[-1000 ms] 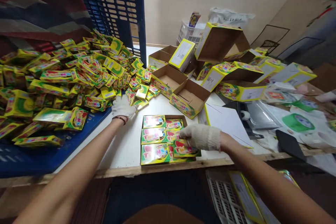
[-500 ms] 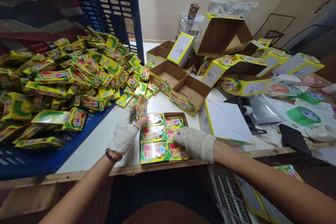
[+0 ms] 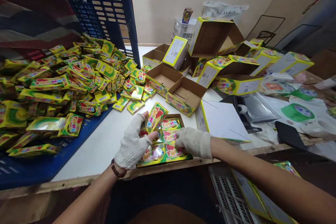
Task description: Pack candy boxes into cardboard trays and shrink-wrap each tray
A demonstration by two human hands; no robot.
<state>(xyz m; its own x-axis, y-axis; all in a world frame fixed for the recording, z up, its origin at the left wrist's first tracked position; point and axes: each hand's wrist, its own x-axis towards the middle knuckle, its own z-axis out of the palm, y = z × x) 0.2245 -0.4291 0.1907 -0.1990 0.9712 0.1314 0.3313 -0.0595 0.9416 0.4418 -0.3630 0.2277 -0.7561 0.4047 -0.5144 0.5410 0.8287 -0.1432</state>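
Observation:
My left hand, in a white fingerless glove, holds a small yellow-green candy box with "TWINS" lettering. This box is tilted over the upper left of a shallow cardboard carton. Rows of matching candy boxes lie face up inside, partly covered by both hands. My right hand, gloved likewise, is closed over the carton's right side, its fingertips against the boxes there. Its lower fingers are hidden.
A heap of candy boxes fills a blue crate on the left, spilling onto the white table. Open cartons stand behind. A white-topped carton and green tape lie right; the wooden table edge runs in front.
My left hand has brought the candy box right and over the carton, turning its broad face up. My right hand stays at the carton's right side. The view has shifted slightly.

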